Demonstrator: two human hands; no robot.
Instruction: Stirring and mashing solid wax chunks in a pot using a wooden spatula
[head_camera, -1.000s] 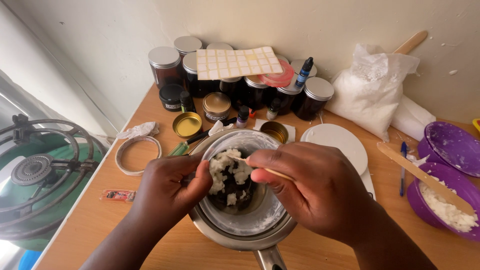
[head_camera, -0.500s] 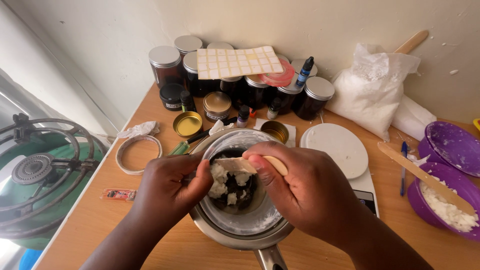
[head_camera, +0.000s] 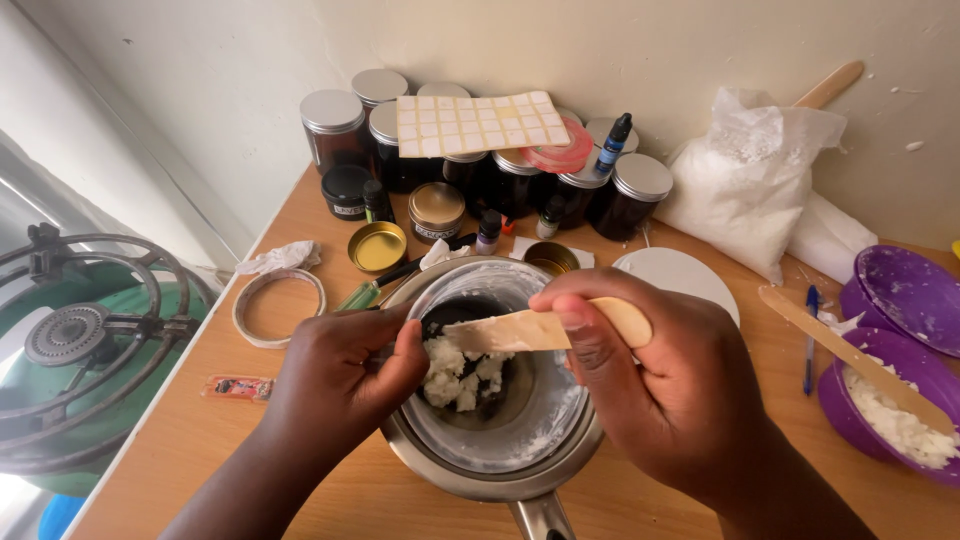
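Left: my left hand (head_camera: 340, 375) grips the rim of the glass beaker (head_camera: 500, 400), seated in the steel pot (head_camera: 480, 485) on the surface.
Centre: white wax lumps (head_camera: 460, 365), now pressed lower than half a second ago.
Right: my right hand (head_camera: 660, 385) clasps the wooden stick (head_camera: 530, 330), now raised and tilted flat; mixing appears midway.

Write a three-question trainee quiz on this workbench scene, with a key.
1. True or false: the right hand holds a wooden spatula over the glass bowl.
2. What does the left hand grip? A) the bowl's rim B) the gold tin C) the blue pen
3. Fill in: the glass bowl sits inside a metal ____.

Key: 1 true; 2 A; 3 saucepan.
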